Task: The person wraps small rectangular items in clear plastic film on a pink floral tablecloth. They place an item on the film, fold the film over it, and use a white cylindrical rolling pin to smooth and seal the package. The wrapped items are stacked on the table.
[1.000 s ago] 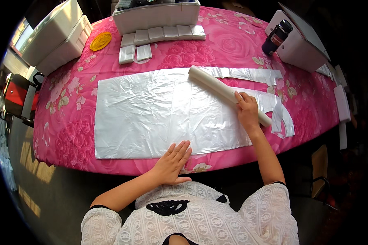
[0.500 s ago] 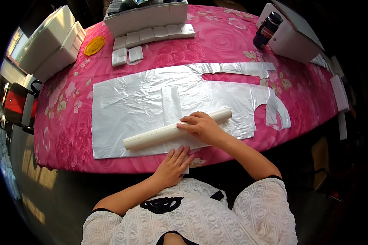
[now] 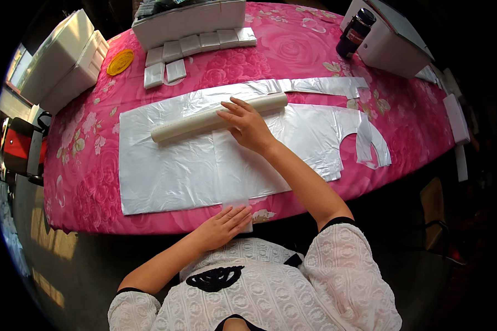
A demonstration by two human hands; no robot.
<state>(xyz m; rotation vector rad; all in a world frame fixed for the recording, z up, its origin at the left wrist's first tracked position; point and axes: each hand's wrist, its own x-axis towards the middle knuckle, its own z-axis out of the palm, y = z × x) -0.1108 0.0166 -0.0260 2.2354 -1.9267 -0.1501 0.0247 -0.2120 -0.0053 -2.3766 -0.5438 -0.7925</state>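
Spread over the table is a thin, silvery-white plastic bag [image 3: 165, 171] with strap-like handle cut-outs at its right end. Across its far half lies a long white plastic pipe [image 3: 188, 124], slanting up to the right. My right hand [image 3: 247, 124] rests palm down on the pipe, fingers stretched over it. At the table's near edge my left hand [image 3: 226, 225] lies flat, fingers extended, on a narrow whitish plastic strip [image 3: 236, 199]. That strip reaches the bag's near edge; part of it is hidden beneath the hand.
The table has a pink floral cloth [image 3: 94, 187]. At the back stand a white foam box [image 3: 190, 26] and several small folded white packets [image 3: 190, 45]. A yellow disc [image 3: 120, 62] and stacked foam boxes [image 3: 66, 66] are left; a dark bottle [image 3: 357, 33] and another box [image 3: 395, 47] are right.
The pipe has moved away from me to the far half of the bag, with my right hand on it. The bag's creased near part looks smoother. My left hand stays at the near edge.
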